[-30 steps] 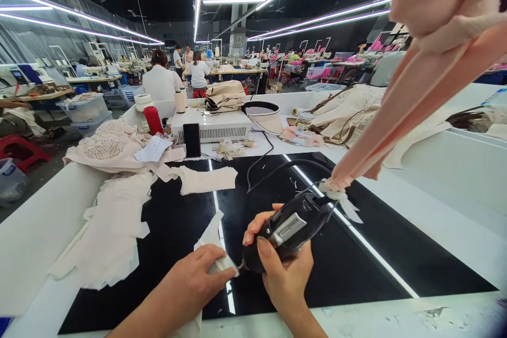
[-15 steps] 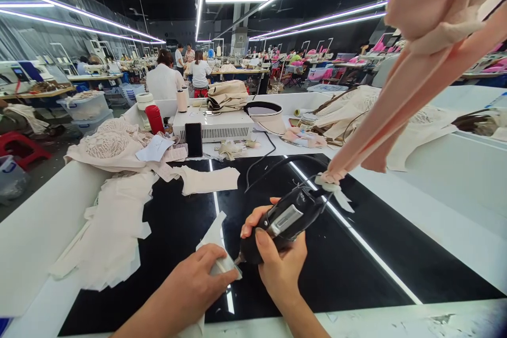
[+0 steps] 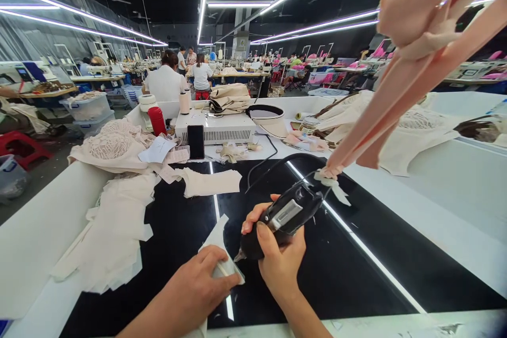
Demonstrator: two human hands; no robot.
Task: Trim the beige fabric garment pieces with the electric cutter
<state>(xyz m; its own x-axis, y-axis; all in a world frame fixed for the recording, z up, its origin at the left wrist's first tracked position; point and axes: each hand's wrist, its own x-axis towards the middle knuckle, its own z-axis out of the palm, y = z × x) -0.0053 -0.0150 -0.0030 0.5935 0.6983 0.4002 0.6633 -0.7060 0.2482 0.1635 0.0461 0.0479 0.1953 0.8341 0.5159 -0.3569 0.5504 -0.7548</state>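
Observation:
A black corded power tool (image 3: 269,229) with a pointed metal tip is gripped by my right hand (image 3: 283,264), its fingers wrapped around the body. The tip points down and left, close to the edge of a white fabric piece (image 3: 217,233); whether they touch I cannot tell. My left hand (image 3: 198,277) pinches that piece between thumb and fingers over the black board (image 3: 340,274). Part of the fabric is hidden under the left hand and forearm. Knotted pink fabric strips (image 3: 380,100) run from the upper right down to the tool's rear end.
A pile of cream fabric pieces (image 3: 114,232) lies at left, below lace cups (image 3: 111,142). One cream strip (image 3: 212,182) is on the board's far side. Behind stand a phone (image 3: 195,141), a white vented box (image 3: 225,129), a red bottle (image 3: 157,120) and a visor (image 3: 273,121).
The view has shifted slightly. The tool's rear end has dropped a little relative to the board, and its tip sits a bit farther up along the fabric edge. Both grips stay the same.

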